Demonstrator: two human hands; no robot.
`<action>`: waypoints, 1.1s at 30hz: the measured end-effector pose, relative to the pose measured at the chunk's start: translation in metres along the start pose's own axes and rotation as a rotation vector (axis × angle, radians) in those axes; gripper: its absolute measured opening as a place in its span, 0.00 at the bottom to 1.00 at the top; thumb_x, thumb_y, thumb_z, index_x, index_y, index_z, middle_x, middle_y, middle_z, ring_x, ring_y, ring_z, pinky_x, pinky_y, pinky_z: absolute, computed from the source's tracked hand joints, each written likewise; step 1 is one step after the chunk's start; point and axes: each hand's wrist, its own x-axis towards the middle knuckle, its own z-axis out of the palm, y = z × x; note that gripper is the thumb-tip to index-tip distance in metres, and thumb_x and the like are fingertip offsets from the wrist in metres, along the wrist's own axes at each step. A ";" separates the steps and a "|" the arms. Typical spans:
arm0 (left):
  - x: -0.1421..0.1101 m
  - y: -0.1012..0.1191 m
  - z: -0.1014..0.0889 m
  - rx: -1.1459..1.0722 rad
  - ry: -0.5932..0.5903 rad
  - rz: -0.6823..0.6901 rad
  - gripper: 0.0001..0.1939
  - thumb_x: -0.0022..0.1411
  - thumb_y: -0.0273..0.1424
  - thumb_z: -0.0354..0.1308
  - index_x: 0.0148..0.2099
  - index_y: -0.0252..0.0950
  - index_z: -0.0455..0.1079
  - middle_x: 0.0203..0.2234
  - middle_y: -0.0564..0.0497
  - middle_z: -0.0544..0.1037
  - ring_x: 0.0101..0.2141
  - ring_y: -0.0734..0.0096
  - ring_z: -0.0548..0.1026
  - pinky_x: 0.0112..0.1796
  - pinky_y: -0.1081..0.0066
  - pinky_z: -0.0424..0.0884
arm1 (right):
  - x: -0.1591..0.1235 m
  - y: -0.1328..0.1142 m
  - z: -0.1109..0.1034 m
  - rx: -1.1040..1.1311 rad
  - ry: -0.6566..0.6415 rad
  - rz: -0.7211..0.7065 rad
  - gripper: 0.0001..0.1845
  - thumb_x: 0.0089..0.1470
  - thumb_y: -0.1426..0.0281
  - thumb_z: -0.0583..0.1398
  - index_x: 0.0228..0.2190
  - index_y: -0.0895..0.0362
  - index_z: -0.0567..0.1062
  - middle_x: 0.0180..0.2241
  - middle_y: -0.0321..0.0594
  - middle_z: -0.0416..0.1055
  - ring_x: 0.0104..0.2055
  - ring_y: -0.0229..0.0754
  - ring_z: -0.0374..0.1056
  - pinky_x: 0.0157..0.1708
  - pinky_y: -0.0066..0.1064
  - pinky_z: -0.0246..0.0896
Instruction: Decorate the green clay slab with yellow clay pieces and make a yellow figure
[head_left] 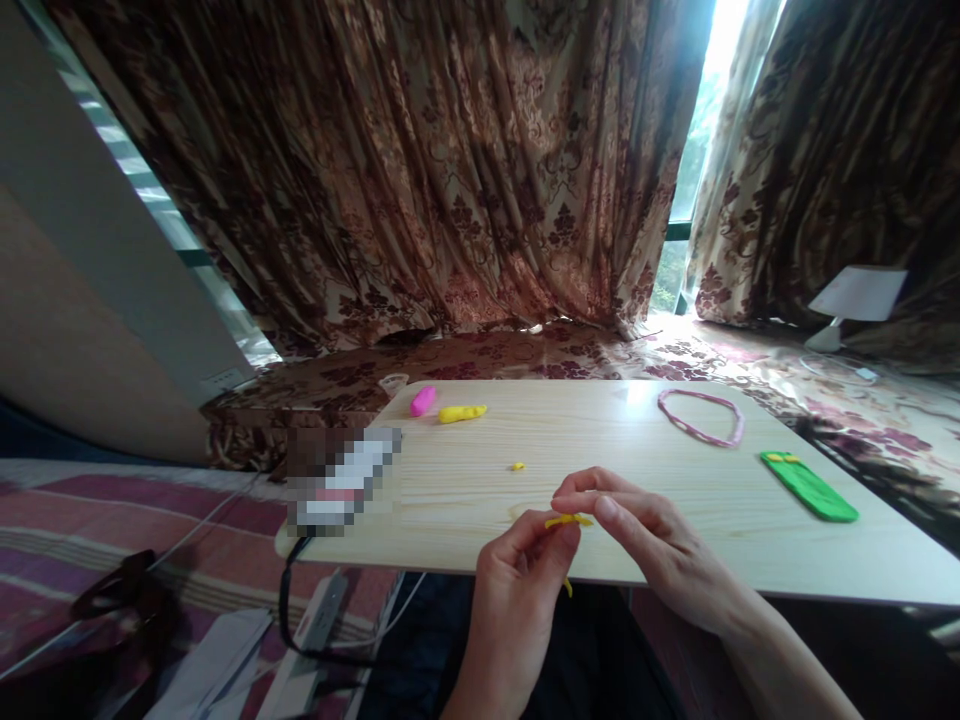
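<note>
My left hand (517, 590) and my right hand (645, 540) meet over the near edge of a light wooden table (600, 440). Both pinch a thin yellow clay strip (568, 520); a bit of it hangs below my left fingers. A tiny yellow clay crumb (517, 466) lies just beyond my hands. Farther back left sit a pink clay lump (423, 400) and a yellow clay roll (462, 412). At the right lie a pink clay ring (701, 415) and a flat green clay slab (808, 486) with small yellow bits on its far end.
A blurred-out object (341, 480) rests on the table's left corner, with a black cable (289, 600) hanging below it. Patterned brown curtains (420, 170) hang behind. A white lamp (855, 300) stands at the far right. A striped bedcover (112, 540) lies to the left.
</note>
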 end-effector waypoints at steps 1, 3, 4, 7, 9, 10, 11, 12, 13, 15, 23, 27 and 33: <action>0.000 -0.001 0.001 -0.030 0.022 -0.006 0.07 0.55 0.34 0.60 0.33 0.36 0.75 0.24 0.54 0.73 0.30 0.72 0.66 0.32 0.75 0.60 | 0.000 0.001 0.000 -0.001 0.011 -0.002 0.17 0.62 0.63 0.48 0.45 0.50 0.74 0.44 0.38 0.68 0.48 0.40 0.64 0.50 0.31 0.56; 0.002 -0.002 0.001 -0.086 0.068 -0.020 0.07 0.52 0.34 0.62 0.32 0.35 0.76 0.25 0.53 0.74 0.29 0.72 0.66 0.32 0.74 0.60 | -0.001 0.004 -0.001 -0.002 0.080 0.008 0.17 0.62 0.63 0.49 0.47 0.49 0.73 0.45 0.37 0.68 0.50 0.40 0.63 0.51 0.31 0.55; 0.003 -0.002 0.001 -0.109 0.089 -0.025 0.07 0.51 0.33 0.63 0.32 0.35 0.76 0.25 0.53 0.74 0.29 0.72 0.66 0.32 0.74 0.60 | -0.001 0.007 -0.002 0.002 0.128 0.019 0.16 0.62 0.63 0.49 0.47 0.48 0.72 0.46 0.37 0.69 0.50 0.41 0.62 0.51 0.31 0.54; 0.009 -0.005 -0.002 -0.147 0.122 -0.045 0.09 0.53 0.34 0.62 0.34 0.34 0.76 0.28 0.50 0.76 0.31 0.70 0.69 0.35 0.72 0.63 | -0.005 0.014 -0.002 0.005 0.217 0.078 0.15 0.60 0.62 0.52 0.44 0.51 0.73 0.42 0.38 0.71 0.47 0.42 0.64 0.49 0.31 0.56; 0.014 -0.008 -0.006 -0.168 0.125 -0.060 0.12 0.55 0.36 0.60 0.37 0.33 0.76 0.29 0.49 0.77 0.33 0.68 0.70 0.38 0.70 0.64 | -0.007 0.019 0.003 -0.008 0.193 0.120 0.13 0.59 0.62 0.53 0.36 0.54 0.75 0.37 0.38 0.72 0.43 0.42 0.66 0.44 0.30 0.58; 0.016 -0.010 -0.008 -0.176 0.121 -0.067 0.12 0.55 0.36 0.60 0.38 0.33 0.76 0.29 0.48 0.77 0.34 0.67 0.71 0.39 0.69 0.65 | -0.008 0.021 0.007 -0.009 0.169 0.138 0.14 0.58 0.62 0.54 0.33 0.55 0.76 0.34 0.37 0.72 0.40 0.42 0.66 0.41 0.30 0.58; 0.019 -0.012 -0.010 -0.182 0.115 -0.072 0.12 0.54 0.36 0.60 0.38 0.33 0.76 0.30 0.48 0.77 0.35 0.66 0.71 0.40 0.68 0.65 | -0.008 0.023 0.011 -0.002 0.148 0.153 0.14 0.58 0.62 0.54 0.30 0.56 0.76 0.32 0.37 0.72 0.38 0.41 0.66 0.39 0.29 0.59; 0.021 -0.014 -0.012 -0.187 0.109 -0.075 0.12 0.54 0.36 0.61 0.38 0.33 0.76 0.30 0.47 0.78 0.36 0.66 0.72 0.41 0.68 0.65 | -0.008 0.025 0.015 0.009 0.136 0.164 0.14 0.58 0.62 0.54 0.29 0.56 0.76 0.30 0.36 0.71 0.36 0.41 0.65 0.37 0.29 0.59; 0.022 -0.016 -0.012 -0.192 0.101 -0.078 0.12 0.54 0.35 0.61 0.38 0.33 0.76 0.31 0.47 0.78 0.37 0.66 0.72 0.41 0.68 0.65 | -0.007 0.027 0.020 0.021 0.131 0.172 0.14 0.57 0.62 0.55 0.28 0.57 0.76 0.29 0.36 0.70 0.35 0.40 0.65 0.36 0.28 0.59; 0.025 -0.017 -0.013 -0.202 0.084 -0.086 0.12 0.54 0.35 0.61 0.38 0.34 0.77 0.33 0.47 0.78 0.39 0.65 0.72 0.43 0.69 0.65 | -0.004 0.030 0.027 0.043 0.133 0.180 0.14 0.56 0.62 0.55 0.29 0.57 0.76 0.28 0.35 0.70 0.33 0.39 0.65 0.33 0.27 0.58; 0.027 -0.011 -0.004 -0.220 0.105 -0.110 0.11 0.52 0.34 0.63 0.36 0.33 0.76 0.31 0.47 0.79 0.36 0.67 0.73 0.42 0.69 0.65 | 0.004 0.038 0.030 0.110 0.174 0.223 0.14 0.53 0.60 0.58 0.30 0.59 0.76 0.26 0.35 0.71 0.28 0.36 0.64 0.28 0.26 0.57; 0.025 -0.007 -0.003 -0.218 0.088 -0.124 0.11 0.52 0.34 0.63 0.36 0.33 0.77 0.30 0.48 0.79 0.36 0.67 0.73 0.41 0.70 0.66 | 0.005 0.041 0.030 0.139 0.180 0.228 0.14 0.52 0.60 0.59 0.28 0.60 0.76 0.24 0.35 0.71 0.27 0.36 0.64 0.27 0.26 0.57; 0.020 -0.014 -0.012 -0.209 0.047 -0.165 0.12 0.49 0.34 0.65 0.36 0.32 0.77 0.30 0.47 0.79 0.32 0.69 0.74 0.39 0.70 0.68 | 0.001 0.036 0.023 0.144 0.195 0.208 0.13 0.53 0.62 0.58 0.30 0.59 0.77 0.27 0.37 0.72 0.33 0.40 0.66 0.33 0.28 0.60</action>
